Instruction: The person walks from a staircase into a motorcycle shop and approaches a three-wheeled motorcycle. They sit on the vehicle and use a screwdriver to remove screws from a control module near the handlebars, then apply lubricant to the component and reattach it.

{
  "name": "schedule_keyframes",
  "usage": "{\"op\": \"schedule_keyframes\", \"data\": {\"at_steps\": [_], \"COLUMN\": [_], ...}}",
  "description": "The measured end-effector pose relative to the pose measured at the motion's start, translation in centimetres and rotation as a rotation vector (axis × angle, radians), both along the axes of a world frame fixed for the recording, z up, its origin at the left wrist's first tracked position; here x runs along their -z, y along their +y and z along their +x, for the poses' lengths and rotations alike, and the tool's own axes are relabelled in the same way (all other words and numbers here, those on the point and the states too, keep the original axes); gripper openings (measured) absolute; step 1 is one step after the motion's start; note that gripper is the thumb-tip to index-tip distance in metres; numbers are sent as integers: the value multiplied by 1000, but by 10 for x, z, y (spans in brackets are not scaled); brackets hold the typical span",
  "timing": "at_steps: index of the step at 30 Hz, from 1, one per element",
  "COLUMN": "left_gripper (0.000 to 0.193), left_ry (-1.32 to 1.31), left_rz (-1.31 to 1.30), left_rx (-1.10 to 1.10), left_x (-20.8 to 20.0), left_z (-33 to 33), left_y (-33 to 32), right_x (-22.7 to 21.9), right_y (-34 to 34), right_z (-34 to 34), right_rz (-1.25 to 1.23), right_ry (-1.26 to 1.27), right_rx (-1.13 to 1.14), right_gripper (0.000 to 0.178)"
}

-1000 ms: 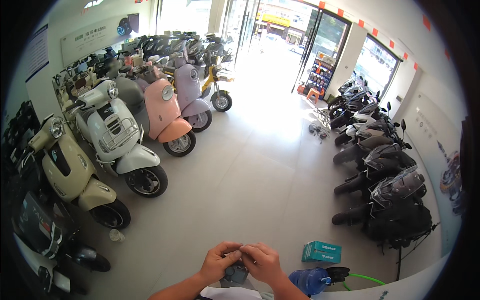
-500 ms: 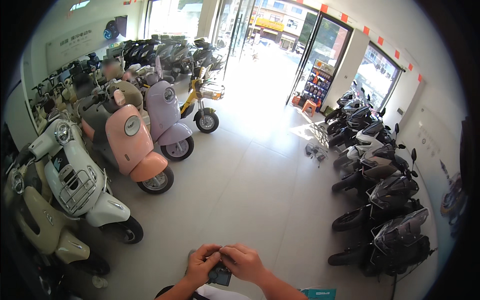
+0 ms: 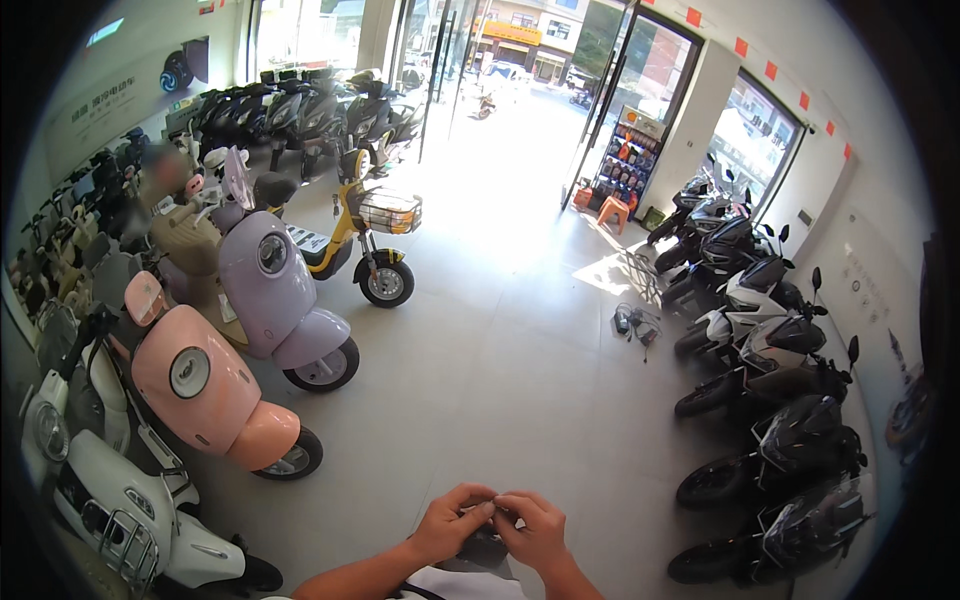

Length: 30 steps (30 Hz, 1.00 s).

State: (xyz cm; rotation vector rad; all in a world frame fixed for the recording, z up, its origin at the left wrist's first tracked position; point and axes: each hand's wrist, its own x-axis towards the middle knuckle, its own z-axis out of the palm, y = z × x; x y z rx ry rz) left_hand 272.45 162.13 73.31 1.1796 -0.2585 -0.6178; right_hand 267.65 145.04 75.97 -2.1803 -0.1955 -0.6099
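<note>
In front of my body, my left hand (image 3: 449,524) and my right hand (image 3: 533,532) meet at the fingertips. The fingers of both are bent and pinched together. Whatever lies between them is too small and hidden to name. Just beneath the hands a dark object (image 3: 484,552) shows in part; its kind cannot be made out. Pale clothing (image 3: 455,584) is visible between my forearms at the lower edge.
Scooters line the left: white (image 3: 150,500), pink (image 3: 205,385), lilac (image 3: 275,280) and yellow (image 3: 362,225). Dark motorbikes (image 3: 790,440) stand along the right wall. Cables with a dark device (image 3: 632,322) lie on the tiled floor (image 3: 480,390). An orange stool (image 3: 613,211) is near the open doorway.
The view has moved forward, so the scooters on the left sit nearer and lower. My hands remain together at the fingertips and appear slightly further right; the dark object below them shows less.
</note>
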Motion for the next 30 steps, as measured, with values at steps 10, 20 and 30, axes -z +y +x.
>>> {"op": "schedule_keyframes", "data": {"at_steps": [10, 20, 30], "left_gripper": [28, 30, 28], "left_ry": [-119, -14, -96], "left_rz": [108, 6, 41], "left_rx": [75, -84, 109], "left_x": [-8, 14, -14], "left_z": [320, 609, 948], "left_y": [-116, -185, -285], "right_x": [20, -3, -8], "right_y": [-128, -201, -301], "right_z": [313, 633, 935], "right_rz": [-52, -126, -63], "right_ry": [-160, -140, -38], "right_rx": [-37, -239, -67], "right_gripper": [22, 23, 21]}}
